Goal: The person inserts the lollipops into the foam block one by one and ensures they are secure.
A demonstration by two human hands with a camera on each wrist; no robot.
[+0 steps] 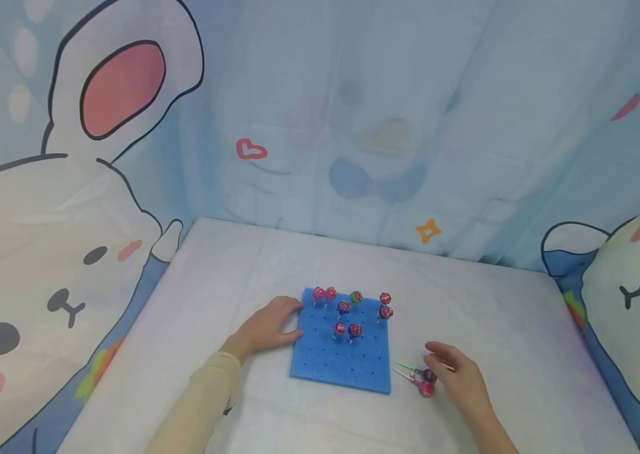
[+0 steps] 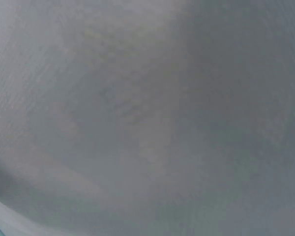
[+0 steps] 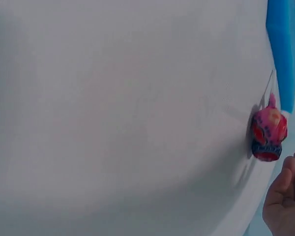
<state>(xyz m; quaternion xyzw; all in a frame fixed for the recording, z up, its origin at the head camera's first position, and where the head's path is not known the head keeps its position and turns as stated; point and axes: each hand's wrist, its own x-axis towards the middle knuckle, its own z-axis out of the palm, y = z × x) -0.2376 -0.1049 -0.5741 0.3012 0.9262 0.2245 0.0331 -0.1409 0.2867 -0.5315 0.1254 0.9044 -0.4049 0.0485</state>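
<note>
A blue foam board (image 1: 335, 367) with rows of small holes lies on the white table, and several wrapped lollipops (image 1: 355, 331) stand in it, mostly in its far half. At the board's left edge my left hand (image 1: 265, 325) rests with thumb and fingers spread, touching the side. Right of the board, a few loose lollipops (image 1: 426, 386) lie in a small bunch, sticks pointing left; the right wrist view shows these lollipops (image 3: 269, 130) too. My right hand (image 1: 461, 381) hovers beside them, fingers loosely bent and apart from the candy in the right wrist view. The left wrist view is a grey blur.
A white cloth covers the table (image 1: 229, 265). Behind it hangs a light blue curtain (image 1: 297, 94) printed with cartoon figures, which also borders the left and right sides.
</note>
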